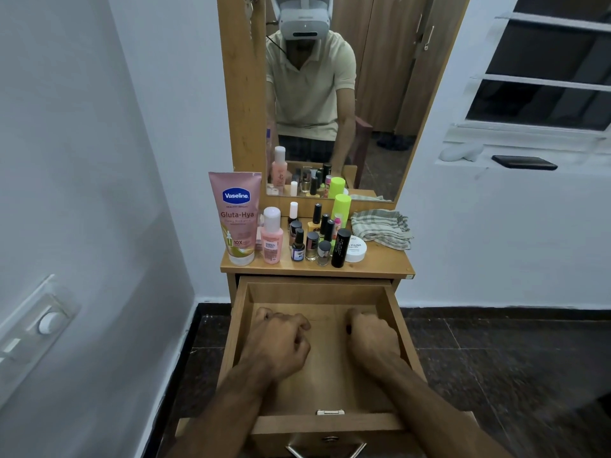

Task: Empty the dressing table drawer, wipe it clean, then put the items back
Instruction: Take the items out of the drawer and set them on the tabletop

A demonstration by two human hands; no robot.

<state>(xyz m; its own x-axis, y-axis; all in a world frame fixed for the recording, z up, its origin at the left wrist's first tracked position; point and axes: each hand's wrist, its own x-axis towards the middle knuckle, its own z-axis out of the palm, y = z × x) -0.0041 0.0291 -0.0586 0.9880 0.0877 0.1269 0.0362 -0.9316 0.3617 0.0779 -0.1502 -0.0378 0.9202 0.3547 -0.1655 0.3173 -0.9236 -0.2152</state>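
I stood over the open drawer [322, 385] of the dressing table, both my hands down inside it. My left hand [277, 342] rested on the wooden bottom toward the left side, its fingers [299, 320] curled under loosely; I could not tell whether they pinched anything. My right hand [372, 332] lay toward the right wall of the drawer, its fingers bent into a loose fist, and a small dark bit showed at their edge, too small to name. Between my hands the drawer bottom showed bare wood.

The drawer's things stood on the surface [380, 262] above: a pink Vaseline tube [235, 218] upright at the left, a small pink bottle [271, 236] just beside it, a cluster of nail polish bottles [312, 239] in the middle, a black cylinder [340, 247] touching a white jar [356, 251], and a bright green can [342, 208] behind them. A checked cloth [380, 228] lay crumpled at the right. The mirror [330, 94] behind reflected me leaning forward.
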